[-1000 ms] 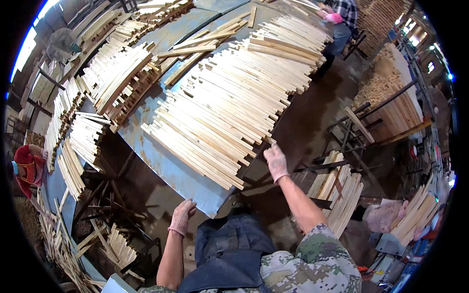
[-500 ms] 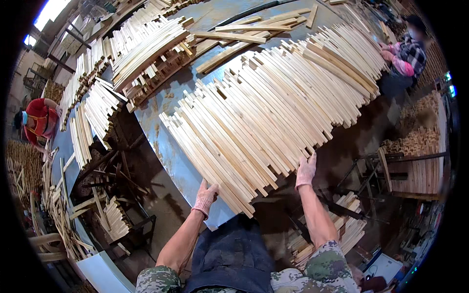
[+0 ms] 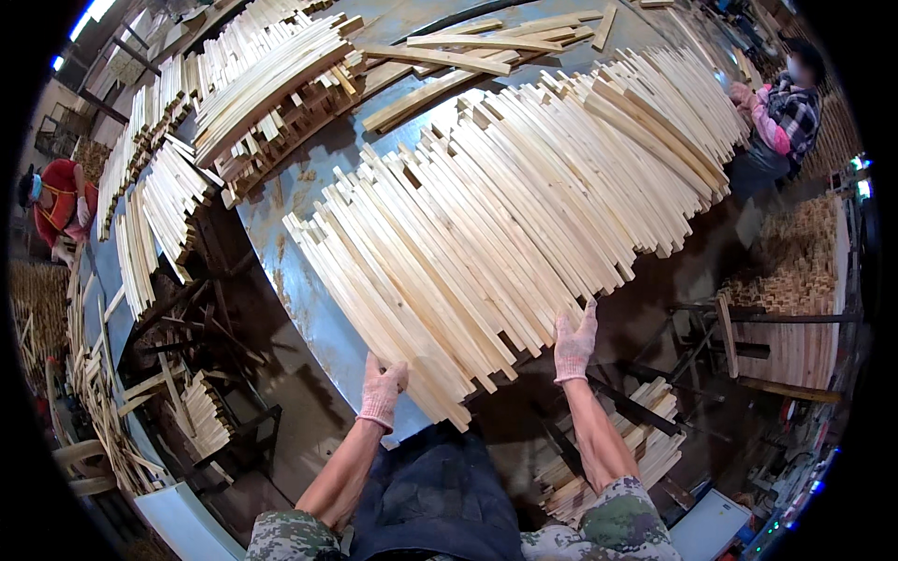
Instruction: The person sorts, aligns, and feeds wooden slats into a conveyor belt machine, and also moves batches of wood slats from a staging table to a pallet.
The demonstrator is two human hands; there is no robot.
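A wide row of pale wooden strips [image 3: 468, 215] lies side by side on a blue-grey tabletop [image 3: 318, 318], their near ends uneven and jutting past its edge. My left hand [image 3: 382, 391], in a pinkish knit glove, rests against the row's left side near the front corner, index finger and thumb apart. Farther right, my gloved right hand [image 3: 574, 346] touches the near strip ends with its fingers pointing up and spread. Some fingertips of both hands are hidden by the wood. A few strips [image 3: 645, 131] lie loosely on top of the row.
Loose strips [image 3: 458, 61] and a stacked pile [image 3: 271, 93] occupy the table beyond. One co-worker [image 3: 64, 208] in red is at far left, another [image 3: 781, 107] in plaid at far right. Low racks holding strips stand below, left [image 3: 208, 411] and right [image 3: 655, 430].
The whole view has shifted, so the table and row appear farther left. Both hands appear slightly left and remain against the strips; my right hand's fingers look more spread.
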